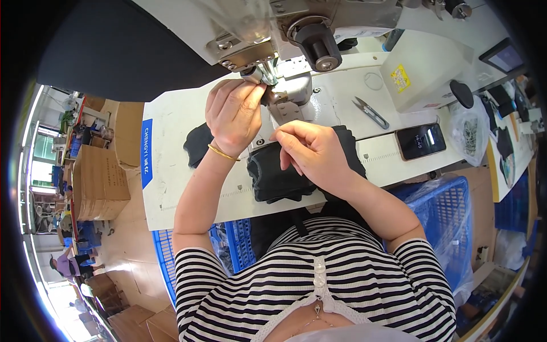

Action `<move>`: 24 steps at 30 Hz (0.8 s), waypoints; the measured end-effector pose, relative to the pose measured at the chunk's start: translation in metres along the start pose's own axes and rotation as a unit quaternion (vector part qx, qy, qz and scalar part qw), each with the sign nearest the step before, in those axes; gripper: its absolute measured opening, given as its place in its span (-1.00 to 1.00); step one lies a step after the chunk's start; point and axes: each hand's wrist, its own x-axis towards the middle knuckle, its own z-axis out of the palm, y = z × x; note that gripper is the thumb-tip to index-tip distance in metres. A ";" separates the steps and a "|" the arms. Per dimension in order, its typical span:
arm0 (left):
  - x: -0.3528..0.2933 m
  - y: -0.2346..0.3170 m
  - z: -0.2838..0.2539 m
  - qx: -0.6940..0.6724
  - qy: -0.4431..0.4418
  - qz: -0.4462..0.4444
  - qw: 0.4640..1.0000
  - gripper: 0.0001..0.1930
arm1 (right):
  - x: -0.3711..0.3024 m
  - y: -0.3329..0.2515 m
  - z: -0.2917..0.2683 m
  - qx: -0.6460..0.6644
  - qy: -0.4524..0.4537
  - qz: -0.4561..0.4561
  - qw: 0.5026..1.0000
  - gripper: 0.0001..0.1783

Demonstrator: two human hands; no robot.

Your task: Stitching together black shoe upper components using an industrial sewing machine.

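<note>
My left hand [235, 111] is raised to the sewing machine's needle area [266, 75], its fingers closed together right by the metal presser parts. What they pinch, if anything, is hidden. Just to the right, my right hand [312, 149] hovers over a stack of black fabric pieces [282, 179], thumb and forefinger pressed together. Anything between those fingertips is too small to make out. Beside my left wrist, a smaller black fabric piece [197, 146] lies on the white machine table [188, 196].
Thread snips [371, 113] and a phone [420, 141] lie on the table's right side. The machine head [342, 14] hangs over the work. Blue plastic baskets [441, 208] stand below the table edge. Cardboard boxes [101, 182] and a distant person [68, 265] are at left.
</note>
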 end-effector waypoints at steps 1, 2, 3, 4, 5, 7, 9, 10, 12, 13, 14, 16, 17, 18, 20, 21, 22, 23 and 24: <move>-0.003 0.000 0.000 -0.007 -0.009 -0.002 1.000 -0.75 | -0.001 0.000 -0.002 -0.008 -0.001 0.003 1.000 -0.78; -0.006 0.002 0.001 -0.007 -0.008 -0.002 1.000 -0.75 | -0.002 0.001 -0.004 -0.009 -0.001 0.003 1.000 -0.78; -0.011 0.005 0.002 0.008 -0.025 -0.071 0.997 -0.68 | -0.004 0.003 -0.006 -0.029 0.008 -0.013 0.999 -0.78; -0.017 0.007 0.002 0.024 -0.042 -0.140 0.989 -0.62 | -0.005 0.007 -0.008 -0.049 0.017 -0.028 0.998 -0.79; -0.025 0.005 0.006 0.007 -0.042 -0.163 0.986 -0.49 | -0.008 0.013 -0.012 -0.071 0.050 -0.058 0.994 -0.80; -0.027 0.005 0.008 0.016 -0.075 -0.183 0.980 -0.48 | -0.017 0.019 -0.025 -0.155 0.107 -0.103 0.977 -0.81; -0.028 0.001 0.010 0.002 -0.145 -0.211 0.967 -0.52 | -0.018 0.031 -0.038 -0.282 0.156 -0.153 0.934 -0.71; -0.026 0.001 0.011 0.011 -0.142 -0.193 0.971 -0.58 | -0.018 0.035 -0.043 -0.334 0.161 -0.156 0.915 -0.62; -0.028 -0.005 0.007 0.003 -0.143 -0.181 0.973 -0.57 | -0.021 0.042 -0.044 -0.378 0.170 -0.161 0.896 -0.53; -0.032 -0.013 0.001 0.010 -0.143 -0.181 0.973 -0.53 | -0.021 0.044 -0.047 -0.424 0.186 -0.166 0.871 -0.44; -0.038 -0.026 -0.010 0.017 -0.144 -0.180 0.973 -0.49 | -0.024 0.047 -0.051 -0.423 0.182 -0.166 0.872 -0.44; -0.074 -0.050 -0.043 0.097 -0.171 -0.200 0.960 -0.48 | -0.032 0.053 -0.057 -0.508 0.193 -0.126 0.830 -0.34; -0.090 -0.057 -0.061 0.118 -0.209 -0.207 0.948 -0.50 | -0.034 0.056 -0.061 -0.520 0.200 -0.109 0.823 -0.33; -0.113 -0.065 -0.082 0.143 -0.258 -0.213 0.931 -0.51 | -0.033 0.058 -0.065 -0.518 0.195 -0.113 0.825 -0.33; -0.141 -0.070 -0.113 0.131 -0.352 -0.236 0.896 -0.50 | -0.038 0.062 -0.069 -0.460 0.151 -0.019 0.875 -0.33; -0.141 -0.063 -0.119 0.131 -0.354 -0.237 0.895 -0.50 | -0.038 0.062 -0.068 -0.457 0.156 -0.032 0.875 -0.34; -0.136 -0.056 -0.123 0.101 -0.365 -0.223 0.898 -0.52 | -0.037 0.063 -0.069 -0.457 0.155 -0.032 0.875 -0.34; -0.130 -0.049 -0.125 0.071 -0.376 -0.209 0.900 -0.55 | -0.038 0.065 -0.069 -0.482 0.169 -0.066 0.857 -0.35; -0.121 -0.042 -0.127 0.070 -0.377 -0.210 0.900 -0.55 | -0.038 0.066 -0.069 -0.505 0.183 -0.101 0.837 -0.36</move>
